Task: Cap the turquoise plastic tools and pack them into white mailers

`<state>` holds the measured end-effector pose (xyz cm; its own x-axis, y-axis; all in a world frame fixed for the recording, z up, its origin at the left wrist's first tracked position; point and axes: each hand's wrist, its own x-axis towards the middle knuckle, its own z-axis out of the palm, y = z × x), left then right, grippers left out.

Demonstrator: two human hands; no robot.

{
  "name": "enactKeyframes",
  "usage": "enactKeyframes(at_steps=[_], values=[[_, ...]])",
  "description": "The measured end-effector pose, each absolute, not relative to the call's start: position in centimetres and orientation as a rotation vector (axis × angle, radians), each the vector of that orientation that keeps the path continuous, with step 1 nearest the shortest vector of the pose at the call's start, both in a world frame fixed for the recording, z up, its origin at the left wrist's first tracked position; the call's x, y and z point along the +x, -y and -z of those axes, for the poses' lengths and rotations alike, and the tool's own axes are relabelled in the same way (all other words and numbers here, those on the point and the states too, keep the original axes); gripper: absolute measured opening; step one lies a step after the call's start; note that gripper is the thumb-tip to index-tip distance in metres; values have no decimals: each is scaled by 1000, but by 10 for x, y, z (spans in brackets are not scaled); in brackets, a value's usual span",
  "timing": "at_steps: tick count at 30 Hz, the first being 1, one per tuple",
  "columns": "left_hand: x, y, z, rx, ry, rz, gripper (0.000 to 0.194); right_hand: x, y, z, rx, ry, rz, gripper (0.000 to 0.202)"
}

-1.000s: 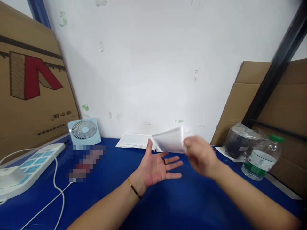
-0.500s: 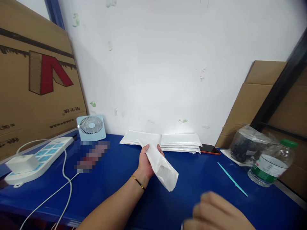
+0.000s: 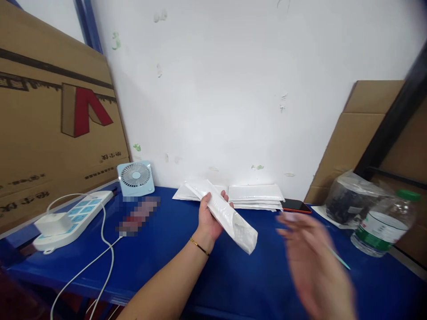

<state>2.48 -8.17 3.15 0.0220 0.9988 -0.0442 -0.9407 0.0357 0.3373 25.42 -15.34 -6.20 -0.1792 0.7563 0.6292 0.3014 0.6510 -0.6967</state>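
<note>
My left hand [image 3: 211,214] is closed around a white padded mailer [image 3: 230,215], held slantwise above the table with its gaping mouth toward the lower right. Behind it, against the wall, lie a stack of similar white mailers [image 3: 255,195] and another flat mailer [image 3: 183,193], partly covered by the held one. On the right, my right hand [image 3: 315,262] is smeared by motion, its thumb and fingertips apart and nothing visible between them. It covers part of a thin teal letter opener [image 3: 340,258], whose lower end shows beyond the hand.
A phone with a red edge [image 3: 296,206] lies right of the stack. Farther right are a bagged dark object [image 3: 345,206] and a green-capped bottle [image 3: 382,226]. At left stand a small fan [image 3: 136,178], a power strip [image 3: 88,213] with white cables, and a large carton [image 3: 53,133].
My right hand has risen from the bottom edge to over the letter opener, its fingers spreading. The held mailer has lifted slightly, and the view has shifted a little.
</note>
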Motion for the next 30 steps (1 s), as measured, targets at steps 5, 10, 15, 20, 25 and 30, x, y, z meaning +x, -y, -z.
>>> enactKeyframes(at_steps=[5,10,15,20,25,30], values=[[51,90,-49,743,-453,-1746,39,175,101,7,-774,621,-1688,30],[65,101,-67,1129,-525,-1814,42,160,95,14,-737,244,-1849,26],[63,102,-72,1223,-535,-1857,46,162,97,24,-886,308,-1787,16],[65,101,-61,1151,-543,-2010,36,166,95,21,-988,669,-1770,23],[48,96,-55,1016,-535,-2123,32,194,73,24,-1152,895,-1480,32],[13,86,-54,978,-543,-2174,36,243,44,32,-1458,1169,-948,38]])
